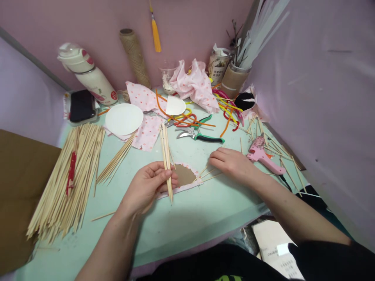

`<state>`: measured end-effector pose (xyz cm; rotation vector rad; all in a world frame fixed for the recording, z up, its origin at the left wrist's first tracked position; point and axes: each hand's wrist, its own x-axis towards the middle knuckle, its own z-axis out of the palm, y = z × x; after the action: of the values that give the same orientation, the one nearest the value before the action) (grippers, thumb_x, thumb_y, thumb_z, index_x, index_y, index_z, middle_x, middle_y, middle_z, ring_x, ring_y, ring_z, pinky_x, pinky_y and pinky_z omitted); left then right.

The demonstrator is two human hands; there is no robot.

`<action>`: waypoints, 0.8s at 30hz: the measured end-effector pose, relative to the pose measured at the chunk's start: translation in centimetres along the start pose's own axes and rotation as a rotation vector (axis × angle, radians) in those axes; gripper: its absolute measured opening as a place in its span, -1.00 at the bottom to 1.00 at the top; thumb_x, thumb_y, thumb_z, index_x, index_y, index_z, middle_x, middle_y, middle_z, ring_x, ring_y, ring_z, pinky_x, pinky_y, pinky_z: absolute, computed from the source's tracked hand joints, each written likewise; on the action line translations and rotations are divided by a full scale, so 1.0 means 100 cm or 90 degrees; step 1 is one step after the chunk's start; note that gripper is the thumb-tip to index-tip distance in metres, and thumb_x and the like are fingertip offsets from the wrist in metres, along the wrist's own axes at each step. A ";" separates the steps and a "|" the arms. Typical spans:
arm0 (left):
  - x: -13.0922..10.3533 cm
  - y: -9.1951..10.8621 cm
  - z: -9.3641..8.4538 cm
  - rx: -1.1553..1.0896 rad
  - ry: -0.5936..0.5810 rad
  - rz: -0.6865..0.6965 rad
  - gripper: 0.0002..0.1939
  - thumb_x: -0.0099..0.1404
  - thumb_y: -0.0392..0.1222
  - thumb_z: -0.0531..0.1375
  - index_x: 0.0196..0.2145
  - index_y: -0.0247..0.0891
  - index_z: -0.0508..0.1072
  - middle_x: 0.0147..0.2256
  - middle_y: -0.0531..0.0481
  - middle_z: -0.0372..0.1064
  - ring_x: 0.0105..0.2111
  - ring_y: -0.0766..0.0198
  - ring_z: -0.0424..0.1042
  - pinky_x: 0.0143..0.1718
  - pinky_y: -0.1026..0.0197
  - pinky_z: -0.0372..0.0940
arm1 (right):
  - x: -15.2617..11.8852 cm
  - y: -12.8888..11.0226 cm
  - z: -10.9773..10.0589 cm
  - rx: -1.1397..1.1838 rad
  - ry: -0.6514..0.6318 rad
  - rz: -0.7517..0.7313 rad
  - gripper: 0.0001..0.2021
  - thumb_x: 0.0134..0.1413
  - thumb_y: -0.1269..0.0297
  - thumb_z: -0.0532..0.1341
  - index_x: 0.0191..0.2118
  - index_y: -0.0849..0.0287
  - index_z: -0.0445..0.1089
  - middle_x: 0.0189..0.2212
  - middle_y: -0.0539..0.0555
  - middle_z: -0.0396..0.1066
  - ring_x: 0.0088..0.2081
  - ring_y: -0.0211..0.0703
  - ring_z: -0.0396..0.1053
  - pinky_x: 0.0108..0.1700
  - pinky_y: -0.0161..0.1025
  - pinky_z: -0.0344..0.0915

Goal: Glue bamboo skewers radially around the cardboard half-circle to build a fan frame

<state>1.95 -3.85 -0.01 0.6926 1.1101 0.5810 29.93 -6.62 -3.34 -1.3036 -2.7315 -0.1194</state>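
Stick bundle [165,146] near centre, pinched below its middle by left hand [152,178] beside cloth-edged card [185,175], likely light, stiff, snappable, best held mid-length; right hand [231,162] curled, grip unclear; pruners [200,134] far, glue gun [265,156] right, bare tabletop [187,222] towards near edge.

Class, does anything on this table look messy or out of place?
Yes: around the pink glue gun on the right, loose skewers lie scattered at odd angles, unlike the mostly aligned skewer pile at the left.
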 end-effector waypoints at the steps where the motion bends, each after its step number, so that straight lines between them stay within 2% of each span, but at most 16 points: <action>1: 0.000 0.000 0.000 0.001 0.002 -0.001 -0.61 -0.08 -0.08 0.49 -0.36 -0.31 0.50 -0.47 -0.02 0.53 -0.49 0.31 0.51 -0.43 0.31 0.43 | 0.000 0.000 0.003 0.002 -0.011 0.007 -0.71 0.33 0.49 -0.04 -0.25 0.21 0.42 -0.26 0.17 0.46 -0.22 -0.10 0.31 -0.25 -0.21 0.22; 10: 0.002 -0.004 0.002 0.007 0.000 -0.005 -0.59 -0.10 -0.06 0.50 -0.35 -0.32 0.51 -0.47 -0.02 0.53 -0.48 0.30 0.52 -0.41 0.30 0.44 | 0.000 0.007 0.008 -0.005 -0.020 0.049 -0.76 0.31 0.49 0.00 -0.23 0.21 0.41 -0.23 0.14 0.46 -0.22 -0.09 0.28 -0.27 -0.22 0.15; 15: 0.001 -0.003 0.001 -0.001 -0.003 -0.005 -0.59 -0.10 -0.06 0.51 -0.36 -0.31 0.51 -0.49 -0.01 0.53 -0.49 0.32 0.51 -0.42 0.33 0.43 | -0.001 0.002 0.002 0.005 -0.008 0.059 -0.73 0.32 0.49 -0.02 -0.12 0.20 0.42 -0.15 0.13 0.46 -0.21 -0.11 0.31 -0.26 -0.21 0.17; 19: 0.001 -0.004 0.001 -0.001 -0.009 -0.004 -0.62 -0.07 -0.07 0.50 -0.36 -0.31 0.50 -0.49 -0.01 0.53 -0.50 0.33 0.51 -0.42 0.34 0.42 | 0.004 -0.009 -0.003 0.059 0.002 0.014 -0.73 0.35 0.43 -0.01 -0.06 0.19 0.42 -0.13 0.13 0.46 -0.16 -0.11 0.31 -0.22 -0.21 0.18; 24: 0.003 -0.006 0.000 -0.003 -0.003 -0.002 -0.61 -0.07 -0.08 0.50 -0.35 -0.32 0.50 -0.49 -0.01 0.53 -0.49 0.32 0.51 -0.41 0.33 0.42 | 0.012 -0.016 0.001 0.095 -0.029 -0.043 -0.76 0.36 0.41 0.02 -0.17 0.22 0.45 -0.21 0.13 0.47 -0.19 -0.14 0.31 -0.23 -0.22 0.18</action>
<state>2.14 -4.05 -0.64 0.6882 1.1054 0.5788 27.97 -6.69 -3.33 -1.1896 -2.7618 0.1093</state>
